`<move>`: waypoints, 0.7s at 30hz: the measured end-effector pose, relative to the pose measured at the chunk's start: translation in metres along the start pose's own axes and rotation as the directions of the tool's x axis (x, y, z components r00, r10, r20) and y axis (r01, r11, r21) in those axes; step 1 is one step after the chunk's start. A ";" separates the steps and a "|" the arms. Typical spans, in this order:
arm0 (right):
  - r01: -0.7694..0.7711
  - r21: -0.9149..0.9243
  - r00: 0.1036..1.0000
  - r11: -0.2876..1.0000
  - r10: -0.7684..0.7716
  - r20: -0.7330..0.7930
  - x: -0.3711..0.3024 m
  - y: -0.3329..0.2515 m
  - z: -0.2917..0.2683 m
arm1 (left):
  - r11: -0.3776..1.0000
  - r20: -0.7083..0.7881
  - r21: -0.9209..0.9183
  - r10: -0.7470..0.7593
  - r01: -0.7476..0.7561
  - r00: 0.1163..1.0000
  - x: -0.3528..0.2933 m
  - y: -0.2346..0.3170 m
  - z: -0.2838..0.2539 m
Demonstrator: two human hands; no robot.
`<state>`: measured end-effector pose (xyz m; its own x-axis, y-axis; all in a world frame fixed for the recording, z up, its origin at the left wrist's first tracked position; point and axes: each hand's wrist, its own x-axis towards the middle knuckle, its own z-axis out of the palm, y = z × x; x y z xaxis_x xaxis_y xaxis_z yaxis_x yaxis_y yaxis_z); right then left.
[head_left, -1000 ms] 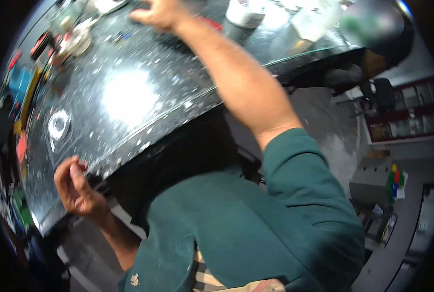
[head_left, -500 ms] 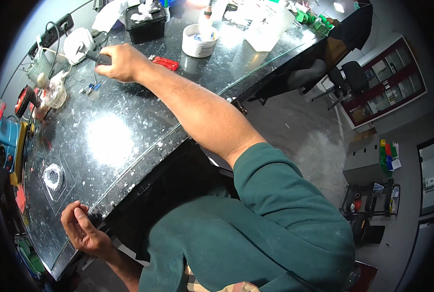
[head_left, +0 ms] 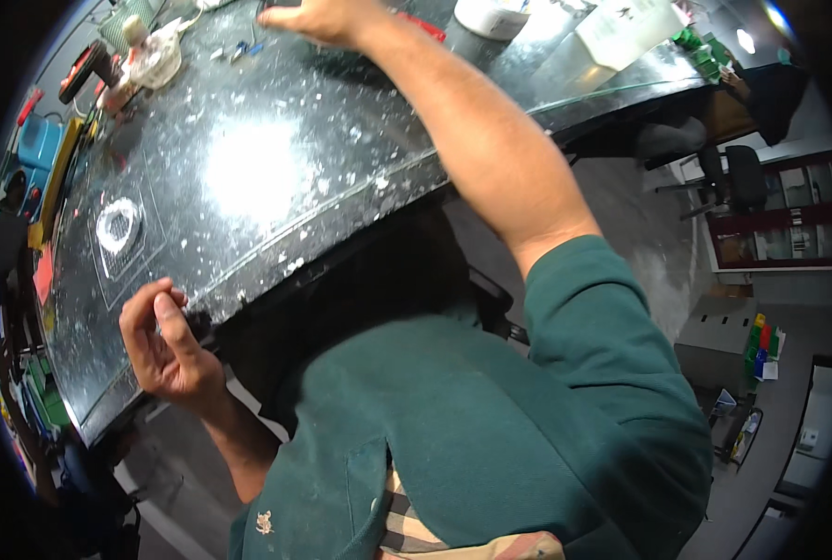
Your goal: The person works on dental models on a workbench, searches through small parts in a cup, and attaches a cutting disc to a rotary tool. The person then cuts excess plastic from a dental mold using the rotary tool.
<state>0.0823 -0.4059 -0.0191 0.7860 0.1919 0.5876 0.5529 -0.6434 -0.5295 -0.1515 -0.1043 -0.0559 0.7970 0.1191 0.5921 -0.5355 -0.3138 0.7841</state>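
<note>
My right hand (head_left: pixel 327 21) reaches over the dark workbench (head_left: pixel 341 159) at the top edge of the view. Its fingers stay curled as they were around a dark grey cylindrical handle, but the upper frame edge cuts off most of what they grip. Small blue and metal pieces (head_left: pixel 239 50) lie left of that hand, and a red object (head_left: pixel 423 26) lies behind its wrist. My left hand (head_left: pixel 169 345) hovers by the bench's front edge, palm up, fingers loosely curled with the thumb near the index finger; nothing shows in it. Beyond it, a white oval ring (head_left: pixel 118 226) appears on the bench top.
A white tub (head_left: pixel 493 19) and a translucent jug (head_left: pixel 631 33) stand at the back right. Far left are a glass jar (head_left: pixel 155 58), a blue device (head_left: pixel 38 145) and a pink sheet (head_left: pixel 42 275). Right of the bench are a dark chair (head_left: pixel 743 173) and a grey cabinet (head_left: pixel 715 345).
The view has tilted, so the bench sits higher and my right hand is partly cut off. The handle seen in it earlier has left the view. My left hand keeps its pose.
</note>
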 end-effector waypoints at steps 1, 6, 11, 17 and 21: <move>-0.016 0.021 1.000 1.000 0.015 0.008 0.001 -0.008 0.003 | 1.000 -0.016 0.027 0.006 -0.006 1.000 -0.001 0.001 0.001; -0.041 -0.027 0.997 0.999 0.043 0.058 0.004 -0.019 -0.009 | 0.989 0.020 0.125 0.076 -0.078 0.997 0.001 0.010 0.007; 0.033 -0.030 0.999 0.999 -0.033 -0.009 0.002 -0.012 0.000 | 0.873 0.031 0.418 0.263 -0.251 0.964 0.002 0.006 0.022; -0.064 0.034 0.956 0.997 0.052 0.290 -0.001 -0.054 -0.004 | 0.805 0.055 0.554 0.221 -0.214 0.974 0.001 0.009 0.013; -0.005 -0.073 0.962 0.997 0.025 0.270 0.071 0.015 0.055 | 0.786 0.131 0.563 0.221 -0.256 0.966 0.007 0.015 0.031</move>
<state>0.1619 -0.3614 -0.0188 0.8449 0.3692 0.3872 0.5273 -0.6968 -0.4862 -0.1457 -0.1377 -0.0460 0.6884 -0.0777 0.7212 -0.4680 -0.8072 0.3597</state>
